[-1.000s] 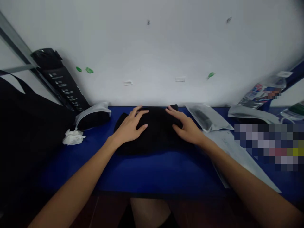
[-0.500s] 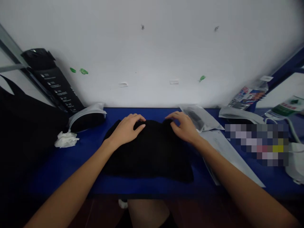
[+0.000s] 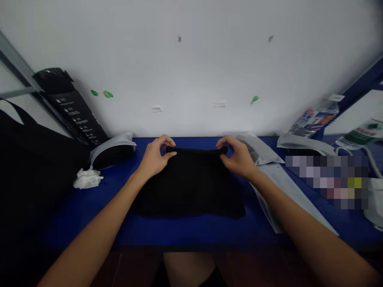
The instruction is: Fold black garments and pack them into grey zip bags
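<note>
The cloth (image 3: pixel 188 187) is black, soft and fully matt, with no shine along its folds. The worktop (image 3: pixel 182 235) is smooth blue with a faint sheen. The pouch (image 3: pixel 259 149) is glossy, translucent plastic, creased along its edges. The tissue (image 3: pixel 88 179) is crumpled white paper, rough-looking. The wall (image 3: pixel 191 67) is smooth, matt white paint.

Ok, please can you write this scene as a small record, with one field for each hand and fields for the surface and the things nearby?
Left hand: pinches the far edge of a soft black cloth
Right hand: pinches the other end of that edge
Surface: dark blue tabletop, under the cloth
Nearby: crumpled white tissue, left of the cloth; translucent plastic pouch, right of it
</note>
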The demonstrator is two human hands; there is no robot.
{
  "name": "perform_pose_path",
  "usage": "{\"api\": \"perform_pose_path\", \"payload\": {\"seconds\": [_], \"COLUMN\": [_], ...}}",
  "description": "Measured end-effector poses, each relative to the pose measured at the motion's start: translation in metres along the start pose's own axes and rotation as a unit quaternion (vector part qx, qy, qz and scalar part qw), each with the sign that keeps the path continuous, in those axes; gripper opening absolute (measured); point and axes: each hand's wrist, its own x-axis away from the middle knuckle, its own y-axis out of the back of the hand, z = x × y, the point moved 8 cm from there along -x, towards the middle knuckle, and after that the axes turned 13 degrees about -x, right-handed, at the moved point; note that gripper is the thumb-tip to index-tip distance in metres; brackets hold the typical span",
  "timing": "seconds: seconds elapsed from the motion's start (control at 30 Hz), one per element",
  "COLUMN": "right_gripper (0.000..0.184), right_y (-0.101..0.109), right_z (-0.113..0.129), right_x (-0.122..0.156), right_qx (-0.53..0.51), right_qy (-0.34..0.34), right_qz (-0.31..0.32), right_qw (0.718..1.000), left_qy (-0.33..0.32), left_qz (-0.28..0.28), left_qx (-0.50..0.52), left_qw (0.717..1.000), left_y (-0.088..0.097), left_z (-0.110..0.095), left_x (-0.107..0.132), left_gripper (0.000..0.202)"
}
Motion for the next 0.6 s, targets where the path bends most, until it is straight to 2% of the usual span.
{"api": "perform_pose_path", "payload": {"seconds": [0.07, 0.17, 0.23, 0.3, 0.4, 0.5, 0.57, 0.6], "right_gripper": [0.022, 0.013, 0.009, 0.012, 0.014, 0.015, 0.018, 0.023], "right_y": [-0.004, -0.024, -0.029, -0.029, -0.024, -0.013, -0.011, -0.015], "right_z": [0.011, 0.011, 0.003, -0.006, -0.017, -0.014, -0.003, 0.003], "right_x": [0.000, 0.011, 0.016, 0.015, 0.011, 0.007, 0.007, 0.009], "right_qx": [-0.018, -0.009, 0.011, 0.039, 0.086, 0.089, 0.020, -0.027], "right_qy": [0.019, -0.006, -0.033, -0.040, -0.034, -0.025, -0.023, -0.029], "right_qz": [0.080, 0.257, 0.289, 0.260, 0.189, 0.126, 0.149, 0.190], "right_qw": [0.996, 0.966, 0.957, 0.964, 0.978, 0.988, 0.988, 0.981], "left_qy": [-0.043, -0.118, -0.136, -0.126, -0.109, -0.104, -0.090, -0.084], "left_qz": [0.054, 0.205, 0.265, 0.259, 0.194, 0.125, 0.108, 0.133], "left_qx": [0.006, -0.025, -0.052, -0.079, -0.115, -0.133, -0.098, -0.063], "left_qw": [0.998, 0.971, 0.953, 0.954, 0.968, 0.978, 0.985, 0.986], "left_y": [0.005, -0.004, -0.012, -0.017, -0.019, -0.007, 0.004, 0.006], "left_z": [-0.006, -0.009, -0.004, 0.004, 0.008, 0.001, -0.005, -0.008], "left_x": [0.001, 0.011, 0.017, 0.016, 0.010, 0.006, 0.006, 0.008], "left_gripper": [0.012, 0.022, 0.032, 0.038, 0.043, 0.048, 0.045, 0.039]}}
